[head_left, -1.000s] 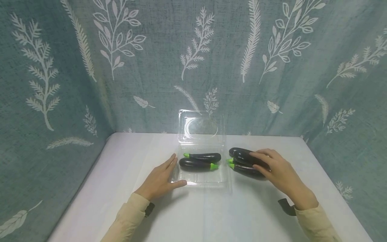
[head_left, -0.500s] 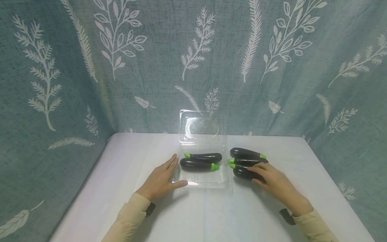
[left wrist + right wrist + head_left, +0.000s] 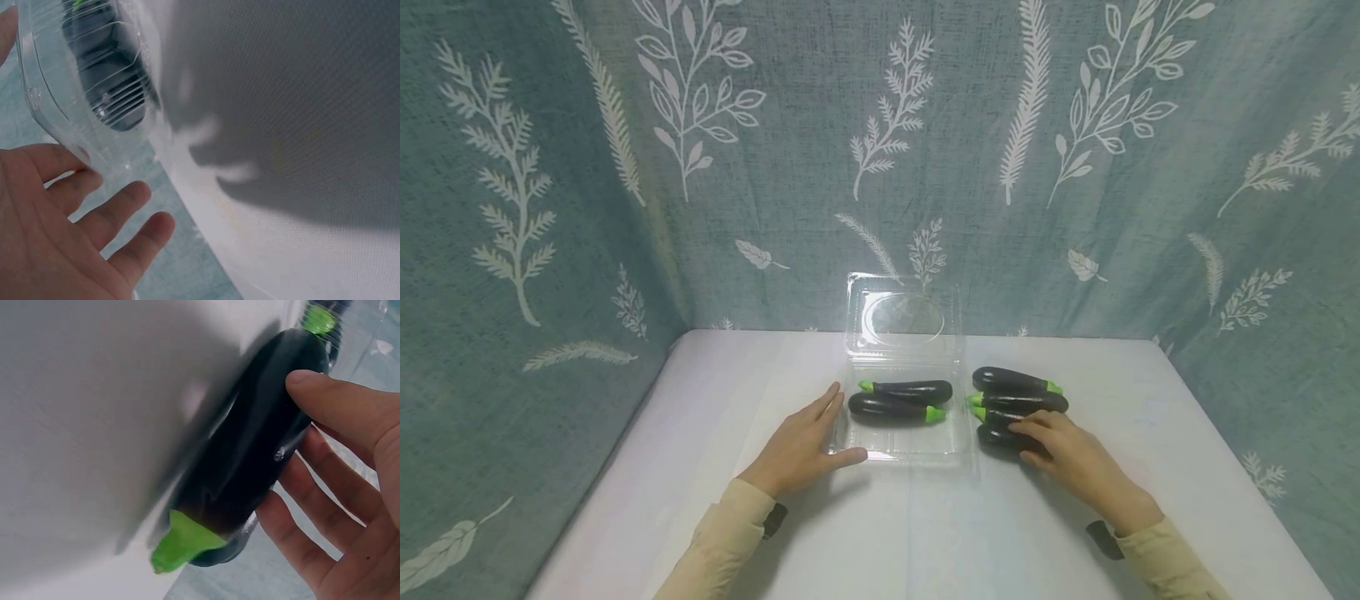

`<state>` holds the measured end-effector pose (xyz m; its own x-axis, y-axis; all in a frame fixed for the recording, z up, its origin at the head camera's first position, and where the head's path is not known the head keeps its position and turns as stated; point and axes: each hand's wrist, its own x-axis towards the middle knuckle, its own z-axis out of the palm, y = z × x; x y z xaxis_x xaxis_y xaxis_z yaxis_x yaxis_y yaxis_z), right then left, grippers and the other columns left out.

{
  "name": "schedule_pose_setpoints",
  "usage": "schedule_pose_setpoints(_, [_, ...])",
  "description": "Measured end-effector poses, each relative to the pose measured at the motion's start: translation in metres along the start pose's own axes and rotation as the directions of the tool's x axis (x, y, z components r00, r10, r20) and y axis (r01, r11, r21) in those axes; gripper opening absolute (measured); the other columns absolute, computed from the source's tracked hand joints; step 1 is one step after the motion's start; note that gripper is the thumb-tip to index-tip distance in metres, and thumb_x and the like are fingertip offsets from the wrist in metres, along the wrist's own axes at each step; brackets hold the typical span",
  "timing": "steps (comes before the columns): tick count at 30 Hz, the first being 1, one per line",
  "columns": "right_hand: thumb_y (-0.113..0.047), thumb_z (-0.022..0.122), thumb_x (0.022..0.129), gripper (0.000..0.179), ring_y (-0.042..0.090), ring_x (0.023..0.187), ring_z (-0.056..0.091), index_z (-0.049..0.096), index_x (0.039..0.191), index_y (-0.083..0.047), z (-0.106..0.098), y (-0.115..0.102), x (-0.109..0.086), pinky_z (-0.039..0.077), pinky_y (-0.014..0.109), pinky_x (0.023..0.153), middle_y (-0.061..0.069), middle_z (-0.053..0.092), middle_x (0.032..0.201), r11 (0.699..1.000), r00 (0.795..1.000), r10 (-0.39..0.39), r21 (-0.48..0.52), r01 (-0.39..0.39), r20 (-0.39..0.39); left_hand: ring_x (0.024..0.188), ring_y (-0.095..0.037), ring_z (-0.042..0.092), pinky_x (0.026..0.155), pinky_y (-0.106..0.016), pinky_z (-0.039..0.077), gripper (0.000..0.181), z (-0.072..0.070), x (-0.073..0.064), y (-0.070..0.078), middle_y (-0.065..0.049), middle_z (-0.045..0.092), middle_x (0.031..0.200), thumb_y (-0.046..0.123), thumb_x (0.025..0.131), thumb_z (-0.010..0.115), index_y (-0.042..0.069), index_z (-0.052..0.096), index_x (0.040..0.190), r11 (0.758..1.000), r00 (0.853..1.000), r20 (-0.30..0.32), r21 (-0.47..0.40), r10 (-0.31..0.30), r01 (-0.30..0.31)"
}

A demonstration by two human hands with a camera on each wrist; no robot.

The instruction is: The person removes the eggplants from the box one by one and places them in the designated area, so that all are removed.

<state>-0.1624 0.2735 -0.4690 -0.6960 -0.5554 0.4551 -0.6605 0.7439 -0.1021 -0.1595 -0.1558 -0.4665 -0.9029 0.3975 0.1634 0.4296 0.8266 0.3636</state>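
A clear plastic clamshell box (image 3: 917, 446) stands with its lid (image 3: 902, 321) raised. Inside lie two dark eggplants, the back one (image 3: 913, 392) with its green stem to the left and the front one (image 3: 887, 408) with its stem to the right. My left hand (image 3: 801, 442) touches the box's left side, fingers spread; the left wrist view shows fingertips along the clear wall (image 3: 56, 125). My right hand (image 3: 1071, 462) holds the nearest loose eggplant (image 3: 250, 437) between thumb and fingers. Its stem (image 3: 184, 540) points away from the box.
Behind that eggplant, several more lie in a row right of the box, including the farthest one (image 3: 1007, 380) and a middle one (image 3: 1022, 402). A white table (image 3: 910, 533) carries everything. A leaf-patterned curtain (image 3: 805, 167) hangs behind and at both sides.
My right hand has brought an eggplant from over the middle of the row toward me, to the row's near side, and lowered it there. The left hand has stayed at the box.
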Motion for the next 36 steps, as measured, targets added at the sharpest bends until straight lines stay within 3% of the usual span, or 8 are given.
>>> schedule_pose_setpoints(13, [-0.011,0.089,0.075,0.046,0.034,0.099,0.068,0.074,0.118,-0.01,0.002,0.001,0.001,0.059,0.05,0.079,0.011,0.067,0.112,0.998,0.997,0.065,0.0,-0.065,0.037,0.146,-0.036,0.035,0.117,-0.05,0.033,0.104,0.0,0.0,0.0,-0.013,0.024,0.166,0.072,0.089,0.058,-0.003,0.033,0.156,1.0,1.0,0.008,-0.002,-0.005,0.005])
schedule_pose_setpoints(27, [-0.007,0.091,0.072,0.046,0.032,0.099,0.069,0.075,0.114,-0.011,-0.008,0.004,0.006,0.059,0.051,0.08,0.009,0.068,0.11,0.999,0.999,0.036,0.022,-0.036,-0.032,0.146,-0.036,0.036,0.117,-0.051,0.034,0.104,-0.001,0.0,0.0,-0.013,0.025,0.165,0.072,0.089,0.058,-0.004,0.033,0.155,1.0,1.0,0.0,-0.012,0.003,-0.003])
schedule_pose_setpoints(31, [-0.01,0.089,0.076,0.042,0.033,0.101,0.068,0.075,0.115,-0.011,-0.01,0.005,0.008,0.058,0.052,0.084,0.011,0.068,0.112,0.998,0.998,0.055,0.02,-0.055,-0.002,0.146,-0.036,0.036,0.116,-0.052,0.034,0.104,0.001,0.0,-0.002,-0.012,0.025,0.166,0.073,0.089,0.058,-0.003,0.033,0.156,1.0,1.0,0.002,-0.01,-0.001,0.001])
schedule_pose_setpoints(36, [-0.017,0.083,0.085,0.038,0.038,0.11,0.065,0.073,0.121,-0.01,-0.017,0.005,0.013,0.055,0.057,0.09,0.016,0.067,0.121,0.991,0.989,0.133,0.027,-0.135,0.068,0.147,-0.035,0.034,0.117,-0.052,0.034,0.105,0.002,0.0,-0.003,-0.011,0.023,0.166,0.074,0.089,0.057,-0.001,0.031,0.157,1.0,1.0,0.012,-0.012,-0.006,0.006])
